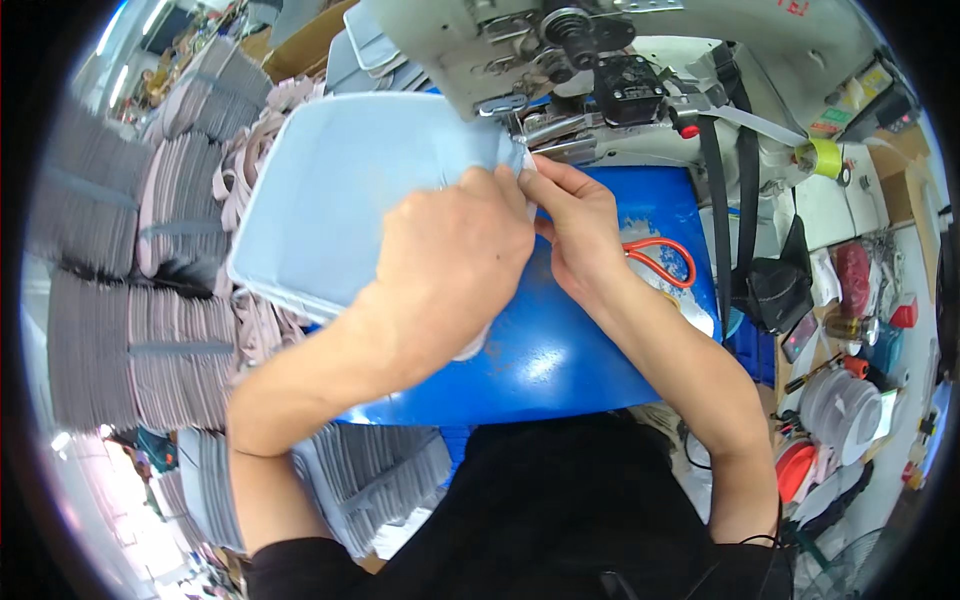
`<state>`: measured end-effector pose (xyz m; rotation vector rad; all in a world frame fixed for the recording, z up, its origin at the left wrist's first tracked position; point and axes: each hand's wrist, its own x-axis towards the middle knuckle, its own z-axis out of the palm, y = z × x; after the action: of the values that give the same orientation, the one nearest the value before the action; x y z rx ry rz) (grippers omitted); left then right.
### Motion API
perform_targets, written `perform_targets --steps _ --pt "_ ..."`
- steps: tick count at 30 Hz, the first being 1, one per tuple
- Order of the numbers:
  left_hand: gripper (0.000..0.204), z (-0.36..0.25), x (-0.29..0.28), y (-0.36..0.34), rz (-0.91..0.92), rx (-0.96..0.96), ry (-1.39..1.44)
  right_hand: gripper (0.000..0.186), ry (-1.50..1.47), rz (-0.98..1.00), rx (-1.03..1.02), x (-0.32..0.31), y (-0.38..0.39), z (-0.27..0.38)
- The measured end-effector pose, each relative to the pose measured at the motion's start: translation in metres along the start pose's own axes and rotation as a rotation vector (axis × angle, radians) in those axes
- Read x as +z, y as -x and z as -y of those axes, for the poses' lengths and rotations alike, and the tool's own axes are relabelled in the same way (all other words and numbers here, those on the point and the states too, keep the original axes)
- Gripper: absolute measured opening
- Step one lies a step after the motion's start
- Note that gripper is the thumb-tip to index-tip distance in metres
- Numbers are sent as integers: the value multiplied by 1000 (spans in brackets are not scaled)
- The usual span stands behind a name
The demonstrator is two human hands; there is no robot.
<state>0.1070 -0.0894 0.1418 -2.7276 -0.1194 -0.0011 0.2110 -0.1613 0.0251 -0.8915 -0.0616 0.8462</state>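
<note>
A light blue padded fabric panel (340, 190) with a pale bound edge lies to the left of the sewing machine's (440, 50) needle area. My left hand (455, 245) is closed on the panel's right edge, its fingers bent and mostly hidden behind the back of the hand. Close beside it, my right hand (582, 220) pinches the same edge between thumb and forefinger, just in front of the presser foot. The two hands nearly touch at the fingertips. Scissors with red-orange handles (665, 241) rest on the blue table (540, 375), right of my right hand.
Tied stacks of grey and pinkish panels (90, 350) crowd the left side, with loose pinkish strips (245, 165) alongside. Another grey stack (375, 480) sits below the table's front left. Black straps (748, 200) hang at the right, near a yellow-green tape roll (824, 158).
</note>
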Motion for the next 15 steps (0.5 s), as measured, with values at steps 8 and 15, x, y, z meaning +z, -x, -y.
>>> perform_targets --steps 8,15 --pt "49 -26 27 -22 -58 -106 151 28 35 51 -81 -10 0 -1" --pt "56 -31 39 -4 -252 -289 608 37 768 77 -491 -35 31 7"
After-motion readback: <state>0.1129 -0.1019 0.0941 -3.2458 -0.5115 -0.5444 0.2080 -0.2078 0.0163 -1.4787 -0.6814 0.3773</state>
